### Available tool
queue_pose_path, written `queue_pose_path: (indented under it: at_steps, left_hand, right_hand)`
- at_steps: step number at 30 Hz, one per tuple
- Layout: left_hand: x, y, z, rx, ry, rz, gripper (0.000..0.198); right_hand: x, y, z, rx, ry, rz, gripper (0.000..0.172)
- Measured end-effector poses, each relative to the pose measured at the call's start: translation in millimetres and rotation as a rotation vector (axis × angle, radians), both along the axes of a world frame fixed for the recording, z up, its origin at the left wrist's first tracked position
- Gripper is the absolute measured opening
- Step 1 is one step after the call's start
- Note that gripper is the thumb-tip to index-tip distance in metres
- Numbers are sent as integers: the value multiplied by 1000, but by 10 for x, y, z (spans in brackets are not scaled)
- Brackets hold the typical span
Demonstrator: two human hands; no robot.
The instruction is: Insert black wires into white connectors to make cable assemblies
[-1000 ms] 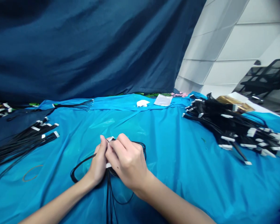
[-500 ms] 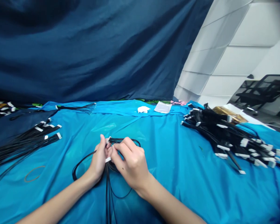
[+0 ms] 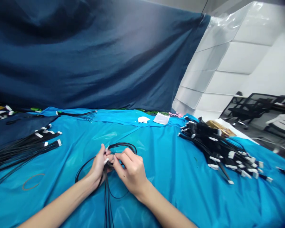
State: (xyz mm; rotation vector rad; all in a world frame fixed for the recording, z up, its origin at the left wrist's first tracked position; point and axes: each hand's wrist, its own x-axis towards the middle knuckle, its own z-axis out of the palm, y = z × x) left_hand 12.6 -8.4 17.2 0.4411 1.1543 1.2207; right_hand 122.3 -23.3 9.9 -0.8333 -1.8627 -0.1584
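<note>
Bunch of black wires [image 3: 106,199] in both our hands, near the middle of the blue cloth [image 3: 171,180].
Our left hand [image 3: 98,165] and right hand [image 3: 131,170] both pinch it tight at its white plugs. We think the work is partway: 1 flat row of wires [image 3: 21,148] lies on the left, and 1 big pile [image 3: 218,148] lies messy on the right. We can read no writing.
</note>
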Motion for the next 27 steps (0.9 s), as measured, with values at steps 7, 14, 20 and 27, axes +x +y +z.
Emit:
queue_pose_path:
  at_steps: [7, 14, 20, 27]
  left_hand:
    - [-24, -4, -68, 39, -9, -46, 44]
    - [-45, 26, -146, 111, -79, -149, 48]
    - [-38, 12, -140, 123, -66, -125, 51]
    - [-3, -62, -111, 264, -76, -192, 48]
  right_hand:
    - [31, 31, 24, 1, -45, 1, 25]
    - [103, 82, 87, 30, 124, 2, 16]
    - [114, 112, 44, 99, 152, 9, 13]
    - [109, 129, -13, 48, -87, 38, 17]
